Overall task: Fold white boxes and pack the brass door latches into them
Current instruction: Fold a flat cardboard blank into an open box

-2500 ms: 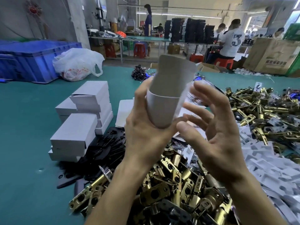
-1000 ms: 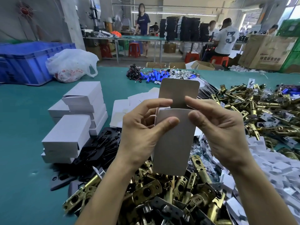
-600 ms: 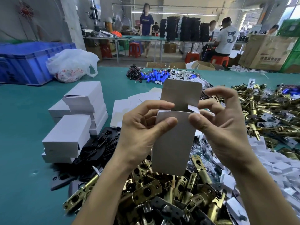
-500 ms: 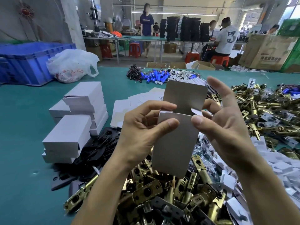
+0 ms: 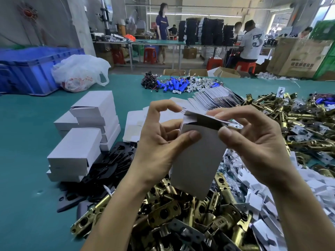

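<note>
The white box [image 5: 197,160] is gripped from 9 o'clock by the left hand [image 5: 157,147], its top flap [image 5: 208,120] pinched from 3 o'clock by the right hand [image 5: 257,142].

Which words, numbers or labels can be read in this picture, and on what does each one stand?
"3": on the back of the seated person's light shirt.
Too blurred to read: dark characters on the brown carton.
Too small to read: red print on the white plastic bag.
Blurred: pale lettering on the standing person's dark shirt.
No print shows on the white box.
</note>
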Motion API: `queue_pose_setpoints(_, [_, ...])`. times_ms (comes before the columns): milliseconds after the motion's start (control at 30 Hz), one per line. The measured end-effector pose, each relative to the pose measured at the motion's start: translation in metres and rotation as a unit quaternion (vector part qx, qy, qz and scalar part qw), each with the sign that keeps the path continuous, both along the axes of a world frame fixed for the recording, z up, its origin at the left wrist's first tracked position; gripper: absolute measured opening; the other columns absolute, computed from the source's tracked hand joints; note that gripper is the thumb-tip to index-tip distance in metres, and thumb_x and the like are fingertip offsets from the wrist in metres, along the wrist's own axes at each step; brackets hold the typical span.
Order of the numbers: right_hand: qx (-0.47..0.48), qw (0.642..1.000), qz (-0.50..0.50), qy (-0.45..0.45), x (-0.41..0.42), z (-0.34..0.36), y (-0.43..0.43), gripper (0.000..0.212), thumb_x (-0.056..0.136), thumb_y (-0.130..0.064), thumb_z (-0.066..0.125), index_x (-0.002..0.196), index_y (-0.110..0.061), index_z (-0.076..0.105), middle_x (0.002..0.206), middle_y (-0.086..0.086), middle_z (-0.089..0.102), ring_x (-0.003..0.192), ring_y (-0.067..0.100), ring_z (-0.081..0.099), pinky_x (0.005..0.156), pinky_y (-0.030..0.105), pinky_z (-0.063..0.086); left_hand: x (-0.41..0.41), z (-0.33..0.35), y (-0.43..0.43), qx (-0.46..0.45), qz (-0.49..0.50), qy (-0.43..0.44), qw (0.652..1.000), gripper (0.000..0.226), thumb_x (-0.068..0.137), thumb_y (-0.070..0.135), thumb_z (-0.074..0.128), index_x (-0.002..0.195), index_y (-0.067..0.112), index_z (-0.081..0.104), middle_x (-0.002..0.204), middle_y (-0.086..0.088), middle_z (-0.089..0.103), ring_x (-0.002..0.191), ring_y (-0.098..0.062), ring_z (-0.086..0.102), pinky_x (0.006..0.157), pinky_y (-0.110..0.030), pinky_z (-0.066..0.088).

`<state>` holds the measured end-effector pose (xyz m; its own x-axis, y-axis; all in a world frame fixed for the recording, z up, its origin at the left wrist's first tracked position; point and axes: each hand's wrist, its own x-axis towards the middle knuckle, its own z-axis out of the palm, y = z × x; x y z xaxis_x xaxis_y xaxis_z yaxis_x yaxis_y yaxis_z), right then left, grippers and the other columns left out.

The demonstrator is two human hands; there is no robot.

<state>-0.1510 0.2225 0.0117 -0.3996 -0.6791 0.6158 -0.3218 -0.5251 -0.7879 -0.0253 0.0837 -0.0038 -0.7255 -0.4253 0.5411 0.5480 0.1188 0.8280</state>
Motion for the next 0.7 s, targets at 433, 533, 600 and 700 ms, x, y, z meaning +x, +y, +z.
queue_pose_setpoints(433, [0.033, 0.991, -0.128, 0.023, 0.007, 0.013, 0.006, 0.013, 0.08, -0.015, 0.07, 0.092, -0.019, 0.073, 0.087, 0.002, 0.074, 0.076, 0.013, 0.071, 0.063, 0.027, 0.059, -0.002, -0.002, 0.002, -0.006, -0.007, -0.022, 1.0, 0.041, 0.085, 0.024, 0.071, 0.116, 0.047, 0.06, 0.105, -0.008, 0.077, 0.091, -0.025, 0.075, 0.071, -0.032, 0.061])
queue_pose_setpoints(533, [0.029, 0.989, -0.142, 0.035, 0.008, 0.014, 0.007, 0.023, 0.085, 0.003, 0.067, 0.09, -0.019, 0.073, 0.091, 0.007, 0.074, 0.079, 0.02, 0.073, 0.061, 0.033, 0.06, -0.004, -0.002, 0.003, -0.018, -0.009, -0.016, 1.0, 0.041, 0.089, 0.019, 0.071, 0.119, 0.045, 0.063, 0.109, -0.005, 0.077, 0.095, -0.022, 0.075, 0.074, -0.031, 0.061])
queue_pose_setpoints(600, [0.037, 0.985, -0.164, 0.048, 0.008, 0.013, 0.006, 0.029, 0.086, 0.007, 0.067, 0.089, -0.021, 0.075, 0.09, 0.006, 0.075, 0.076, 0.027, 0.073, 0.059, 0.042, 0.058, -0.004, -0.003, 0.003, -0.023, -0.004, -0.016, 1.0, 0.041, 0.091, 0.018, 0.073, 0.12, 0.045, 0.063, 0.109, -0.005, 0.077, 0.095, -0.021, 0.075, 0.076, -0.033, 0.062])
queue_pose_setpoints(700, [0.046, 0.98, -0.177, 0.073, 0.007, 0.014, 0.007, 0.026, 0.083, 0.001, 0.074, 0.089, -0.025, 0.076, 0.088, 0.0, 0.077, 0.079, 0.027, 0.073, 0.066, 0.04, 0.061, -0.004, -0.004, 0.004, -0.02, -0.002, -0.014, 1.0, 0.041, 0.085, 0.024, 0.07, 0.12, 0.043, 0.063, 0.107, -0.007, 0.077, 0.093, -0.022, 0.075, 0.076, -0.034, 0.062])
